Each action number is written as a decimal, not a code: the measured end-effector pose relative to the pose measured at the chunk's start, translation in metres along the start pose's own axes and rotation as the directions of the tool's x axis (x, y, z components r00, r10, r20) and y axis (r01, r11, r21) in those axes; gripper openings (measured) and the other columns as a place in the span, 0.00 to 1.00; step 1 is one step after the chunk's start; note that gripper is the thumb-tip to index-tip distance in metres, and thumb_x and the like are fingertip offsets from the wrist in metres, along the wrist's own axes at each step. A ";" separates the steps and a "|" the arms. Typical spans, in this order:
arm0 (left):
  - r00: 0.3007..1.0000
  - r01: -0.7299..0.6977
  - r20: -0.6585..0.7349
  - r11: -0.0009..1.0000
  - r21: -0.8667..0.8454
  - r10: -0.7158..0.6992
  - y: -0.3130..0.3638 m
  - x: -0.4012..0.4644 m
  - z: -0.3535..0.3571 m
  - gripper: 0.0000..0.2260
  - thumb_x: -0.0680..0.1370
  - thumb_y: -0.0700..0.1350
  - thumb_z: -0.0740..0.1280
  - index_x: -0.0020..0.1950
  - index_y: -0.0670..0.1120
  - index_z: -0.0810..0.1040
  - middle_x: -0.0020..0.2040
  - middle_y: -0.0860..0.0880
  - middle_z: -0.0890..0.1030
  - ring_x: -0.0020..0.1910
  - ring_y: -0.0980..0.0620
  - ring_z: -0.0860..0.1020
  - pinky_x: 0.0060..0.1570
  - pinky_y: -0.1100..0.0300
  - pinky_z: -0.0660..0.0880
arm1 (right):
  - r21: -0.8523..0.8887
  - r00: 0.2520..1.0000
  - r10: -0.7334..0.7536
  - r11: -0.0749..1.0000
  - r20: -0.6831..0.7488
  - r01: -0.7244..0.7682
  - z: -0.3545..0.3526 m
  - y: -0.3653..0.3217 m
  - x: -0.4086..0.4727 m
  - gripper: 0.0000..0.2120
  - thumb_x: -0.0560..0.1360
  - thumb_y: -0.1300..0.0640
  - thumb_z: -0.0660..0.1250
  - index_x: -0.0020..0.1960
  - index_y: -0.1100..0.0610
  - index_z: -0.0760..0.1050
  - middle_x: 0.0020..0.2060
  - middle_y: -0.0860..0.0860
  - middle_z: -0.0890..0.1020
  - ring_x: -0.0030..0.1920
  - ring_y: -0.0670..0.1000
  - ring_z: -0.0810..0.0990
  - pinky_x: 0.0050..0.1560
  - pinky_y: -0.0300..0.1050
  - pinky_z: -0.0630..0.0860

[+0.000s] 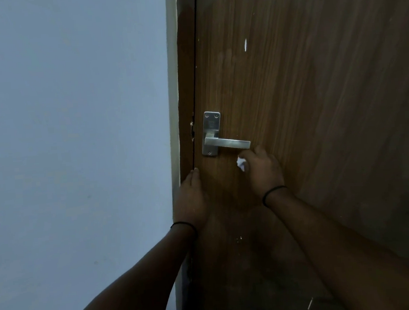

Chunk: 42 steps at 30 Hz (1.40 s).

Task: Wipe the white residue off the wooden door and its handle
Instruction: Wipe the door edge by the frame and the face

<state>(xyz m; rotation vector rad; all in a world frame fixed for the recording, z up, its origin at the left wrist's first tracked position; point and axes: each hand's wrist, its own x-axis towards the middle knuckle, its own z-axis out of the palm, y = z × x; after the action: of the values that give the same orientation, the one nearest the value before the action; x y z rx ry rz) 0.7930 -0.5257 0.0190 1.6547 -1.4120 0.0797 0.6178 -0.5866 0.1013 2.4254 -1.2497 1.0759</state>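
Now I am pinching a tissue [241, 163] in my right hand [263, 169] under the handle [227, 143]; my left hand [192, 202] is lying flat on the door [316, 97]. White marks [245, 44] are waiting higher up.

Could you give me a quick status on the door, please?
Left hand flat on brown wooden door. Right hand grips crumpled white tissue below silver lever handle. White streak remains.
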 end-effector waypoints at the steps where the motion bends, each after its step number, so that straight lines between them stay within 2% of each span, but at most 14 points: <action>1: 0.999 0.009 -0.035 0.999 -0.040 -0.010 0.003 0.002 -0.001 0.24 0.80 0.45 0.59 0.76 0.44 0.63 0.71 0.43 0.71 0.68 0.43 0.72 0.66 0.47 0.71 | -0.016 1.000 -0.012 1.000 0.010 0.012 -0.001 -0.004 0.001 0.08 0.80 0.58 0.62 0.54 0.57 0.79 0.51 0.55 0.79 0.48 0.53 0.79 0.51 0.51 0.77; 4: 0.987 0.070 -0.128 0.981 -0.181 -0.094 0.010 0.006 -0.004 0.19 0.80 0.44 0.60 0.72 0.45 0.68 0.64 0.44 0.77 0.62 0.47 0.76 0.59 0.57 0.71 | -0.023 0.997 -0.073 0.997 0.000 0.073 0.006 -0.020 -0.010 0.07 0.79 0.57 0.62 0.51 0.55 0.78 0.49 0.49 0.79 0.46 0.45 0.76 0.47 0.45 0.76; 7: 0.977 0.142 -0.113 0.945 -0.295 -0.181 0.015 0.009 -0.008 0.16 0.81 0.42 0.60 0.68 0.46 0.74 0.54 0.48 0.82 0.53 0.51 0.79 0.50 0.67 0.70 | 0.050 0.992 -0.019 0.998 -0.127 0.025 0.009 -0.037 -0.019 0.02 0.76 0.52 0.65 0.44 0.47 0.74 0.37 0.39 0.78 0.36 0.38 0.75 0.40 0.43 0.71; 9: 0.970 0.153 -0.133 0.939 -0.307 -0.202 0.018 0.009 -0.010 0.14 0.80 0.42 0.60 0.65 0.47 0.76 0.53 0.49 0.82 0.50 0.56 0.76 0.46 0.71 0.67 | 0.119 0.987 -0.098 0.986 -0.131 0.114 0.004 -0.050 -0.022 0.03 0.77 0.52 0.66 0.46 0.44 0.76 0.42 0.41 0.80 0.42 0.38 0.78 0.45 0.42 0.73; 12: 0.962 0.150 -0.169 0.930 -0.336 -0.216 0.020 0.009 -0.015 0.13 0.80 0.42 0.60 0.64 0.47 0.77 0.55 0.49 0.83 0.50 0.55 0.77 0.48 0.66 0.69 | 0.096 0.943 -0.280 0.949 -0.177 0.300 -0.010 -0.059 -0.012 0.08 0.78 0.60 0.65 0.55 0.57 0.81 0.53 0.55 0.83 0.56 0.53 0.80 0.60 0.46 0.72; 17: 0.959 0.133 -0.195 0.931 -0.339 -0.207 0.023 0.014 -0.021 0.12 0.80 0.42 0.61 0.63 0.48 0.76 0.56 0.48 0.82 0.54 0.49 0.79 0.53 0.59 0.74 | -0.030 0.912 -0.361 0.932 -0.196 0.362 -0.026 -0.073 0.028 0.12 0.75 0.65 0.69 0.58 0.64 0.80 0.55 0.61 0.83 0.58 0.62 0.80 0.61 0.55 0.74; 21: 0.962 0.107 -0.208 0.946 -0.307 -0.177 0.023 0.017 -0.024 0.13 0.80 0.42 0.61 0.63 0.47 0.76 0.57 0.47 0.82 0.55 0.48 0.79 0.56 0.54 0.75 | -0.232 0.911 -0.408 0.893 -0.059 0.385 -0.013 -0.067 0.040 0.15 0.77 0.61 0.67 0.64 0.59 0.78 0.64 0.58 0.79 0.68 0.58 0.74 0.71 0.54 0.64; 27: 0.964 0.128 -0.196 0.958 -0.255 -0.181 0.022 0.021 -0.025 0.13 0.81 0.42 0.60 0.65 0.46 0.75 0.57 0.47 0.82 0.54 0.48 0.79 0.55 0.54 0.77 | -0.231 0.881 -0.453 0.879 -0.134 0.417 -0.015 -0.041 0.033 0.14 0.74 0.64 0.69 0.59 0.59 0.81 0.59 0.57 0.83 0.61 0.57 0.81 0.67 0.55 0.72; 30: 0.970 0.096 -0.194 0.963 -0.253 -0.148 0.028 0.021 -0.021 0.13 0.80 0.40 0.60 0.64 0.46 0.75 0.50 0.51 0.80 0.48 0.55 0.76 0.44 0.69 0.70 | -0.180 0.896 -0.402 0.911 -0.188 0.371 -0.029 -0.016 0.018 0.14 0.73 0.68 0.70 0.58 0.60 0.82 0.58 0.58 0.83 0.59 0.58 0.82 0.65 0.56 0.74; 32: 0.977 0.075 -0.175 0.964 -0.256 -0.122 0.035 0.019 -0.019 0.12 0.80 0.41 0.60 0.63 0.45 0.75 0.47 0.52 0.79 0.45 0.55 0.75 0.40 0.72 0.66 | -0.139 0.928 -0.314 0.947 -0.198 0.291 -0.040 0.005 0.006 0.14 0.74 0.68 0.69 0.59 0.61 0.81 0.58 0.58 0.83 0.60 0.58 0.81 0.66 0.56 0.73; 34: 0.979 0.073 -0.166 0.963 -0.260 -0.119 0.040 0.015 -0.018 0.11 0.81 0.41 0.59 0.62 0.45 0.75 0.47 0.51 0.79 0.45 0.54 0.76 0.39 0.71 0.66 | 0.006 0.986 -0.075 0.997 -0.149 0.076 -0.052 0.023 -0.008 0.12 0.77 0.67 0.66 0.59 0.63 0.81 0.57 0.60 0.83 0.61 0.61 0.80 0.66 0.54 0.72; 36: 0.979 0.073 -0.167 0.961 -0.267 -0.120 0.045 0.012 -0.017 0.11 0.81 0.41 0.59 0.62 0.44 0.75 0.46 0.50 0.79 0.45 0.52 0.77 0.40 0.67 0.69 | 0.109 0.989 0.080 0.992 -0.128 -0.066 -0.062 0.034 -0.019 0.09 0.78 0.67 0.64 0.52 0.64 0.83 0.49 0.61 0.85 0.53 0.63 0.82 0.57 0.44 0.74; 39: 0.980 0.052 -0.166 0.952 -0.302 -0.106 0.057 0.012 -0.016 0.11 0.81 0.41 0.59 0.62 0.42 0.74 0.49 0.45 0.80 0.48 0.49 0.77 0.47 0.59 0.74 | 0.281 0.968 0.082 0.960 -0.235 -0.013 -0.074 0.019 -0.024 0.09 0.76 0.70 0.66 0.41 0.63 0.83 0.38 0.56 0.85 0.42 0.56 0.83 0.45 0.33 0.72; 42: 0.972 0.044 -0.199 0.933 -0.358 -0.123 0.071 0.012 -0.017 0.12 0.81 0.43 0.60 0.62 0.42 0.74 0.52 0.44 0.80 0.50 0.48 0.78 0.52 0.54 0.75 | 0.339 0.950 0.073 0.940 -0.303 0.036 -0.076 -0.010 -0.008 0.06 0.77 0.66 0.68 0.50 0.64 0.84 0.49 0.58 0.85 0.49 0.53 0.83 0.52 0.31 0.72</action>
<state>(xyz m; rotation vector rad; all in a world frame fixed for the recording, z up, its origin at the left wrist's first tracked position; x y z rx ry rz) 0.7486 -0.5173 0.0770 1.3606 -1.1126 -0.0383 0.5833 -0.5390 0.1511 2.3411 -1.0549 1.7301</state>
